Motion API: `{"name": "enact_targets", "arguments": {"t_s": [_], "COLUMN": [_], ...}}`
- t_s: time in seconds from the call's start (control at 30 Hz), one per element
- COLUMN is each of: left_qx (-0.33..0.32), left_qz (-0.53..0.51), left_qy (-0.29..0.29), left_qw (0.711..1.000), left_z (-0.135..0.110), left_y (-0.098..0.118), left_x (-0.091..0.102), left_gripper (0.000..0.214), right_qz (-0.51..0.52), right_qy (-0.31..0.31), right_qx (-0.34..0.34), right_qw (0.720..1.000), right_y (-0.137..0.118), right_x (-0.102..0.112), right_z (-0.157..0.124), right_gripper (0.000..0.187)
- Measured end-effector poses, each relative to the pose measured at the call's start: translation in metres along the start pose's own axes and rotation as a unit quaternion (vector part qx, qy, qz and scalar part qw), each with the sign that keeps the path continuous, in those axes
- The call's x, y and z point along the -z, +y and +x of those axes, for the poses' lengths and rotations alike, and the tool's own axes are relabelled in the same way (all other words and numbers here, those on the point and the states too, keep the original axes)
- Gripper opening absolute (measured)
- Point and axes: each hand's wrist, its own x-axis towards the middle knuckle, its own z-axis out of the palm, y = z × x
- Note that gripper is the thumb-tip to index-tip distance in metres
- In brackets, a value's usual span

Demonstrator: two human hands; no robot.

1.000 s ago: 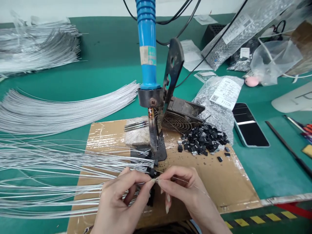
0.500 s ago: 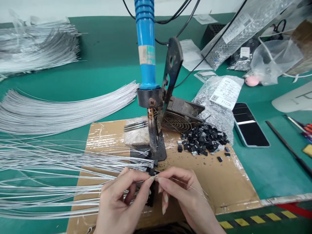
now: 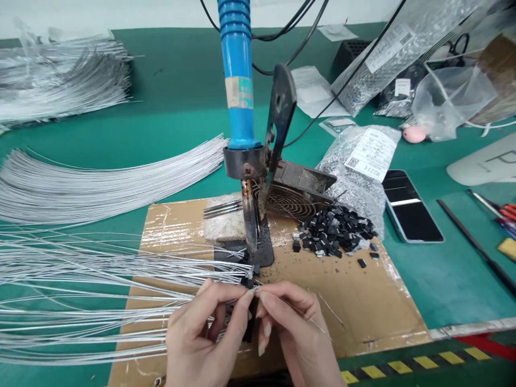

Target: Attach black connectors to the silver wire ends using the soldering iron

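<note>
My left hand [image 3: 209, 328] is closed in a pinch, thumb against forefinger; the tiny thing at its tips is too small to make out. Fingertip to fingertip with it, my right hand [image 3: 296, 322] pinches a thin silvery wire [image 3: 320, 326], which trails back across the hand. Many thin white cables [image 3: 153, 293] run from the left beneath my left hand. Small black connectors [image 3: 248, 273] sit on some cable ends, just beyond my fingertips. Above them a blue-handled soldering iron [image 3: 237, 80] points tip down in a black metal stand [image 3: 280, 115], apart from my hands.
A cardboard sheet [image 3: 379, 317] covers the green bench. On it lie a heap of black connector pieces [image 3: 336, 231] and a small fan [image 3: 298, 188]. Further right are a bubble-wrap bag [image 3: 358, 183], a phone [image 3: 413, 207] and a dark rod [image 3: 475, 242]. More cable bundles [image 3: 113, 185] lie left.
My right hand has shifted slightly left and its wrist is lower. A loose piece of thin wire now shows to its right on the cardboard. The fingertips remain pinched together.
</note>
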Motion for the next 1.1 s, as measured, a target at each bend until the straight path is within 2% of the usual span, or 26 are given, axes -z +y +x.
{"name": "enact_targets", "arguments": {"t_s": [0.1,0.17,0.23,0.27,0.33,0.43,0.47,0.53,0.67,0.77,0.87,0.97,1.03,1.1], "left_qx": [0.034,0.062,0.084,0.093,0.101,0.082,0.074,0.06,0.044,0.045,0.065,0.11,0.134,0.14], "left_qz": [-0.013,-0.013,-0.019,-0.024,-0.035,-0.034,-0.031,-0.026,-0.009,-0.006,-0.024,-0.045,-0.054,-0.058], "left_qy": [-0.002,0.002,0.008,0.009,-0.001,-0.036,-0.041,-0.047,-0.063,-0.069,-0.069,-0.032,-0.01,-0.003], "left_qw": [0.999,0.998,0.996,0.995,0.994,0.995,0.996,0.997,0.997,0.997,0.995,0.992,0.99,0.988], "left_z": [0.0,0.002,0.005,0.007,0.011,0.015,0.015,0.016,0.016,0.016,0.017,0.015,0.013,0.013], "left_y": [0.0,0.002,0.005,0.006,0.006,0.002,0.0,-0.003,-0.006,-0.007,-0.004,0.003,0.007,0.009], "left_x": [0.0,0.001,0.003,0.004,0.007,0.013,0.014,0.016,0.02,0.02,0.017,0.011,0.008,0.007], "left_gripper": [0.011,0.012,0.012,0.011,0.009,0.009,0.008,0.007,0.008,0.008,0.009,0.009,0.008,0.007], "right_qz": [-0.009,-0.051,-0.145,-0.217,-0.381,-0.576,-0.615,-0.647,-0.651,-0.64,-0.619,-0.592,-0.555,-0.495], "right_qy": [-0.002,-0.012,0.008,0.043,0.131,0.188,0.191,0.185,0.176,0.169,0.155,0.143,0.138,0.131], "right_qx": [0.008,0.03,0.094,0.148,0.258,0.339,0.346,0.348,0.341,0.325,0.301,0.284,0.273,0.256], "right_qw": [1.0,0.998,0.985,0.964,0.878,0.719,0.682,0.653,0.655,0.675,0.709,0.74,0.774,0.82], "right_y": [0.001,-0.005,-0.017,-0.025,-0.041,-0.056,-0.058,-0.058,-0.054,-0.052,-0.05,-0.048,-0.046,-0.045], "right_x": [0.0,0.004,0.012,0.017,0.029,0.045,0.048,0.053,0.055,0.054,0.054,0.052,0.048,0.042], "right_z": [-0.001,0.0,0.002,0.004,0.012,0.029,0.034,0.042,0.046,0.042,0.037,0.03,0.025,0.02], "right_gripper": [0.024,0.024,0.023,0.021,0.016,0.019,0.019,0.018,0.016,0.017,0.012,0.01,0.009,0.008]}}
